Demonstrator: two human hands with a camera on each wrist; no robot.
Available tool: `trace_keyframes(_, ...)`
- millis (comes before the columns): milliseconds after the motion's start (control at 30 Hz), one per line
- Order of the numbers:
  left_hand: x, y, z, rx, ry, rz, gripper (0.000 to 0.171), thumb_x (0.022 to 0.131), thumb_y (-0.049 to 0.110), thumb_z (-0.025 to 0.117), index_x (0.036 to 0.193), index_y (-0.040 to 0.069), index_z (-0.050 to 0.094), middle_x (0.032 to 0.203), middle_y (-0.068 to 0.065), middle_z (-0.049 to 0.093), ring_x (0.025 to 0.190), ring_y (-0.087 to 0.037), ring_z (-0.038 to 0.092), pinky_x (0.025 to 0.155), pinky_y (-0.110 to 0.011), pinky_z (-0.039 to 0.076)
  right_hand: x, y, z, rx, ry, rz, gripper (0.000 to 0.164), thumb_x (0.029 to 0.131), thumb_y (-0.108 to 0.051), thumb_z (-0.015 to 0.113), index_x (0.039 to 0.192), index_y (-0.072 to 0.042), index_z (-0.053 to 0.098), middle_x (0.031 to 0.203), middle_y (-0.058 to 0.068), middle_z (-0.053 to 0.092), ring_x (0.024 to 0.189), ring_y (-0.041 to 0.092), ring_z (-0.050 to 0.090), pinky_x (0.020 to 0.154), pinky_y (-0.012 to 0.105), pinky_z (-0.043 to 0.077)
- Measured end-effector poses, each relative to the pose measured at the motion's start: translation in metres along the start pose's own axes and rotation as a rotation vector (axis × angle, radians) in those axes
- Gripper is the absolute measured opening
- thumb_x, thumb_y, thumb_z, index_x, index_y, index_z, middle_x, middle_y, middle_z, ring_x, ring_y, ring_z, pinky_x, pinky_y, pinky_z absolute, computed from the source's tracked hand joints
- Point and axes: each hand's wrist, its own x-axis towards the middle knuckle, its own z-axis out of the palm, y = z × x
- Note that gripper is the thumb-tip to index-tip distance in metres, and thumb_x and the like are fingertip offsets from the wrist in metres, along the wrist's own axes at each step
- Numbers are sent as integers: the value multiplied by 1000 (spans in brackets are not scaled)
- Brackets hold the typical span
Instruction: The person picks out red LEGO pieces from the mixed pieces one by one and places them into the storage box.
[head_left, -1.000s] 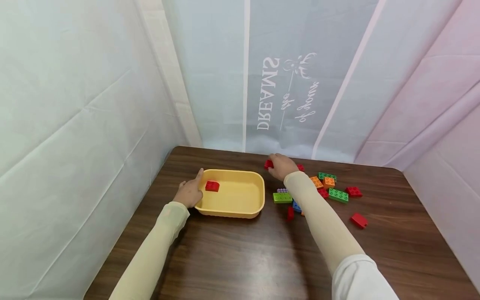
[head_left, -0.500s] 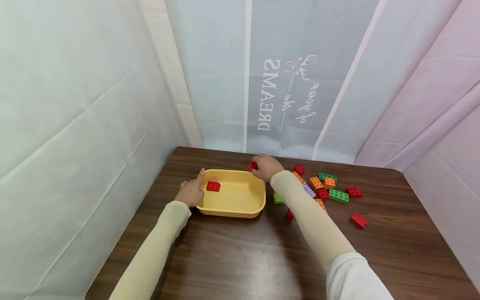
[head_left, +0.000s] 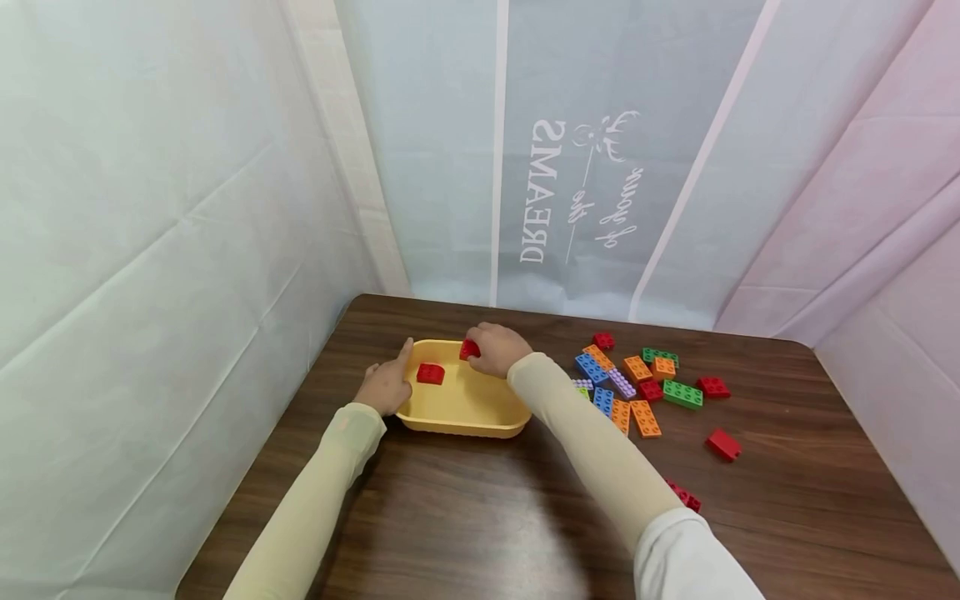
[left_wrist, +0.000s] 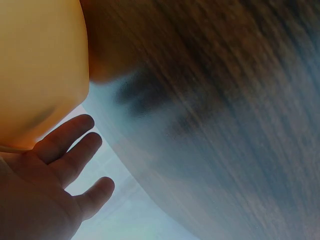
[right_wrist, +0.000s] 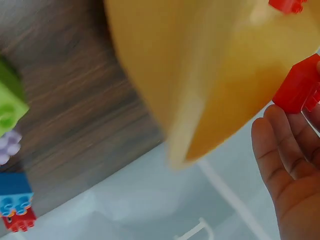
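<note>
Behind the worktop (head_left: 450,525): pale curtain (head_left: 427,167) with white lettering running sideways, "DREAMS", "the" and "of your" legible.
Left hand (head_left: 385,386): fingers loosely spread and fairly straight, forefinger along the left rim of the yellow tray (head_left: 457,408).
Right hand (head_left: 501,350): thumb and fingers pinching a red brick (head_left: 469,349).
Held brick's place: over the tray's far side; whether it touches the tray, cannot tell.
Inside the tray: second red brick (head_left: 431,374), towards the left.
Right of the tray: loose bricks, including a green brick (head_left: 682,394) and a purple brick (head_left: 621,383).
</note>
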Motion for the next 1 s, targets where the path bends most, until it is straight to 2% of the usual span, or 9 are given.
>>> trace_keyframes(233, 2, -3, -2, 8, 10, 2, 81, 92, 6, 47, 164, 10, 9, 147, -19, 51, 133, -37, 49, 115, -60, 15, 10, -17, 2, -30, -39, -34, 35, 94, -30, 69, 123, -11, 66, 102, 1, 61, 89, 16, 55, 87, 31, 50)
trace_keyframes(500, 4, -6, -2, -2, 15, -4, 83, 90, 7, 48, 163, 10, 10, 146, -19, 52, 131, -37, 51, 116, -60, 15, 21, -36, 8, 13, -80, -63, 36, 94, -28, 69, 124, -9, 66, 102, 2, 62, 89, 16, 56, 86, 32, 50)
trace_keyframes(600, 6, -7, 0, 8, 24, 9, 83, 90, 8, 49, 163, 9, 11, 145, -19, 53, 130, -36, 52, 115, -60, 16, 25, -42, 14, 15, -88, -76, 32, 94, -28, 70, 119, -9, 68, 98, 0, 62, 85, 16, 55, 81, 30, 49)
trace_keyframes(800, 7, -7, 2, 1, 35, 25, 83, 88, 8, 49, 163, 9, 13, 142, -19, 56, 126, -34, 55, 115, -61, 16, 29, -57, 25, 33, -123, -89, 20, 92, -29, 75, 100, -12, 69, 81, -3, 59, 73, 14, 53, 69, 27, 46)
trace_keyframes(1000, 6, -6, 2, 2, 47, 24, 83, 89, 8, 50, 163, 9, 14, 142, -19, 56, 127, -34, 55, 115, -61, 17, 35, -67, 33, 37, -164, -122, 16, 91, -26, 75, 96, -11, 72, 76, -5, 60, 72, 12, 55, 71, 25, 48)
